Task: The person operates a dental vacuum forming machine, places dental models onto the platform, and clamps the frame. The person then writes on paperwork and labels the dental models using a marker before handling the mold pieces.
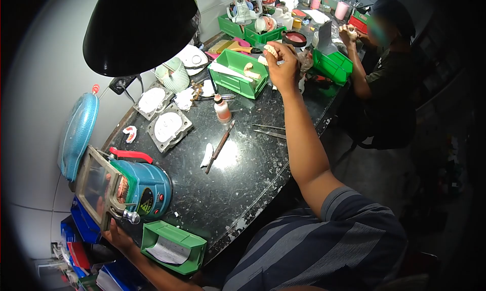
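Note:
My right hand (284,68) is raised over the far part of the bench, its fingers pinching a cream dental cast (271,50) with teeth. Just beside it is a green bin (232,84) with another cream cast piece (251,72) inside. At the lower left, my left hand (117,236) is at the bottom edge of the metal-framed clear sheet (94,187) of a blue vacuum forming machine (158,190). Most of its fingers are hidden behind the frame, so its grip is unclear. A pinkish cast shows behind the frame on the machine.
On the black bench (243,184) lie a wax knife (220,147), tweezers (271,131), a dropper bottle (222,109) and plaster-filled metal flasks (168,127). A green bin (174,246) stands at the near edge. A black lamp (139,33) hangs overhead. Another person (390,73) sits at the right.

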`<state>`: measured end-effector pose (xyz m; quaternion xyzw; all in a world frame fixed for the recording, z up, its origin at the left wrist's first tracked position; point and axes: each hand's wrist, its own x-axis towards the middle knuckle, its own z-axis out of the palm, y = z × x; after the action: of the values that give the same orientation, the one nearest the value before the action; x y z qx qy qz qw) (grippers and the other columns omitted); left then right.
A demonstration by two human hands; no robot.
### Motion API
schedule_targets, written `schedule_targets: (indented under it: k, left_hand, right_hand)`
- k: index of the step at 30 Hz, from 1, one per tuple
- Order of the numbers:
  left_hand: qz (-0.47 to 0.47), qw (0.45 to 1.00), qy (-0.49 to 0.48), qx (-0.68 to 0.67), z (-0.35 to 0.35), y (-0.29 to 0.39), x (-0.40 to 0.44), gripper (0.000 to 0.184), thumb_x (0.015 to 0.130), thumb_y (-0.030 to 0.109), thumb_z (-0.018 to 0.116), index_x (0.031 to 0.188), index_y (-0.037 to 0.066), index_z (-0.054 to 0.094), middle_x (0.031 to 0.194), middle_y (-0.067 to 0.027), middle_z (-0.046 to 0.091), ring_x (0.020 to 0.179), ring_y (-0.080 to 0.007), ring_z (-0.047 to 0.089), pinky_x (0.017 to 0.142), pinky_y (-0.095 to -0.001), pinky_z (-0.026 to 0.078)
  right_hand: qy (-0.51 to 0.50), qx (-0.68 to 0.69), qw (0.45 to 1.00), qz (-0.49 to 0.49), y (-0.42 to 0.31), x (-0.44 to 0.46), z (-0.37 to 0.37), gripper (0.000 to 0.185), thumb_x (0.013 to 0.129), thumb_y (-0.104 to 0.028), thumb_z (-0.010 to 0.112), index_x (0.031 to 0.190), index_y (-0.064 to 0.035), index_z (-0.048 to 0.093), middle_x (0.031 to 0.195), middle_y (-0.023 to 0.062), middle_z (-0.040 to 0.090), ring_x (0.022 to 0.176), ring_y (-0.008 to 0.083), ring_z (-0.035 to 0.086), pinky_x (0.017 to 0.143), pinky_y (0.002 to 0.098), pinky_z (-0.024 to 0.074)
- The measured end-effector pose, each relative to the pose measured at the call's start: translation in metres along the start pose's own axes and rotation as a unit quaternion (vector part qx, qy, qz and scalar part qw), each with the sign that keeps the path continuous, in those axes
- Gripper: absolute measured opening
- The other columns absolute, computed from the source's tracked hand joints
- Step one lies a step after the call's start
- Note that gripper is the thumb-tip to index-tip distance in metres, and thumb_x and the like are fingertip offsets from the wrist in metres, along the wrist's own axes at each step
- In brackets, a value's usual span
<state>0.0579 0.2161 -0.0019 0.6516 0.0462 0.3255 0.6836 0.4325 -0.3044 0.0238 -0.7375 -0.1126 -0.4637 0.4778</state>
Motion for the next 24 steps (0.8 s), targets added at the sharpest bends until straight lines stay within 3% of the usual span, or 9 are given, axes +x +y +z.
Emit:
schedule_targets:
  k: [1,8,11,13,17,18,19,20,24]
  left_hand:
    - [0.024,0.998,0.016,-0.048,0.0,-0.002,0.001,0.023,0.097,0.017,0.064,0.086,-0.003,0.06,0.085,-0.0084,0.06,0.084,-0.0146,0.059,0.084,-0.0295,0.047]
    - [0.064,0.998,0.009,-0.024,0.001,-0.003,0.0,0.029,0.099,0.017,0.064,0.078,0.001,0.052,0.093,-0.0116,0.059,0.093,-0.0154,0.058,0.088,-0.0313,0.047]
    - [0.036,0.998,0.011,-0.041,-0.013,-0.006,-0.002,0.027,0.1,0.018,0.063,0.085,-0.001,0.051,0.1,-0.0142,0.059,0.098,-0.0176,0.059,0.093,-0.0339,0.047]
    - [-0.007,0.995,0.007,0.095,-0.006,0.003,-0.002,0.072,0.086,0.021,0.058,0.143,-0.018,0.038,0.146,-0.028,0.046,0.13,-0.0376,0.054,0.112,-0.0452,0.042]
    - [0.068,0.997,-0.041,0.011,0.025,0.015,0.002,0.065,0.09,0.018,0.066,0.143,-0.012,0.044,0.139,-0.0252,0.055,0.128,-0.0314,0.055,0.113,-0.0424,0.039]
    - [0.051,0.997,-0.045,0.036,0.028,0.017,0.003,0.069,0.088,0.021,0.067,0.144,-0.013,0.043,0.14,-0.0242,0.055,0.129,-0.0315,0.054,0.113,-0.0424,0.038]
    - [0.034,0.996,-0.037,0.069,0.024,0.019,0.002,0.074,0.086,0.023,0.068,0.145,-0.013,0.042,0.141,-0.0232,0.055,0.13,-0.0315,0.054,0.114,-0.0424,0.037]
    - [0.047,0.995,-0.016,0.085,0.017,0.013,0.002,0.074,0.085,0.024,0.068,0.144,-0.013,0.044,0.141,-0.0231,0.055,0.13,-0.0312,0.053,0.115,-0.0421,0.036]
    - [0.092,0.987,-0.008,0.131,0.034,0.031,0.0,0.063,0.086,0.033,0.067,0.132,-0.01,0.059,0.144,-0.0225,0.052,0.131,-0.0305,0.053,0.111,-0.0432,0.041]
  right_hand:
    - [0.001,-0.001,1.0,0.001,-0.003,0.0,-0.001,0.025,0.08,-0.005,0.076,0.105,-0.0085,0.073,0.089,0.0108,0.068,0.083,0.0287,0.066,0.074,0.0377,0.052]
    - [-0.114,-0.138,0.984,0.006,0.012,-0.009,0.01,0.014,0.083,-0.007,0.069,0.089,-0.0138,0.079,0.097,0.0093,0.064,0.09,0.029,0.066,0.077,0.0395,0.0545]
    - [-0.186,-0.186,0.964,0.043,-0.004,-0.007,0.009,0.009,0.081,-0.015,0.075,0.089,-0.0152,0.079,0.099,0.0097,0.064,0.092,0.0301,0.066,0.079,0.0418,0.0542]
    - [-0.231,-0.209,0.949,0.045,-0.009,-0.005,0.012,0.011,0.081,-0.017,0.077,0.092,-0.0174,0.08,0.105,0.0106,0.064,0.099,0.0311,0.067,0.083,0.0449,0.0542]
    - [-0.264,-0.302,0.916,-0.009,-0.005,-0.009,0.027,0.021,0.082,-0.016,0.075,0.102,-0.0214,0.079,0.106,0.0132,0.064,0.094,0.0324,0.069,0.085,0.0454,0.0543]
    - [-0.249,-0.303,0.92,-0.029,0.022,-0.016,0.037,0.021,0.084,-0.017,0.072,0.103,-0.0212,0.078,0.108,0.0151,0.064,0.093,0.0339,0.069,0.083,0.0463,0.0542]
    - [-0.267,-0.226,0.934,0.071,0.025,-0.017,0.041,0.019,0.085,-0.018,0.07,0.102,-0.0188,0.078,0.109,0.0165,0.063,0.093,0.0355,0.069,0.08,0.0481,0.0537]
    - [-0.298,-0.273,0.915,-0.001,0.024,-0.018,0.039,0.017,0.086,-0.019,0.07,0.101,-0.0169,0.077,0.109,0.0172,0.063,0.093,0.0366,0.068,0.078,0.0493,0.0531]
    - [-0.271,-0.308,0.912,0.011,0.01,-0.016,0.042,0.022,0.084,-0.022,0.076,0.105,-0.0167,0.078,0.11,0.0154,0.063,0.097,0.0368,0.067,0.081,0.0477,0.0524]
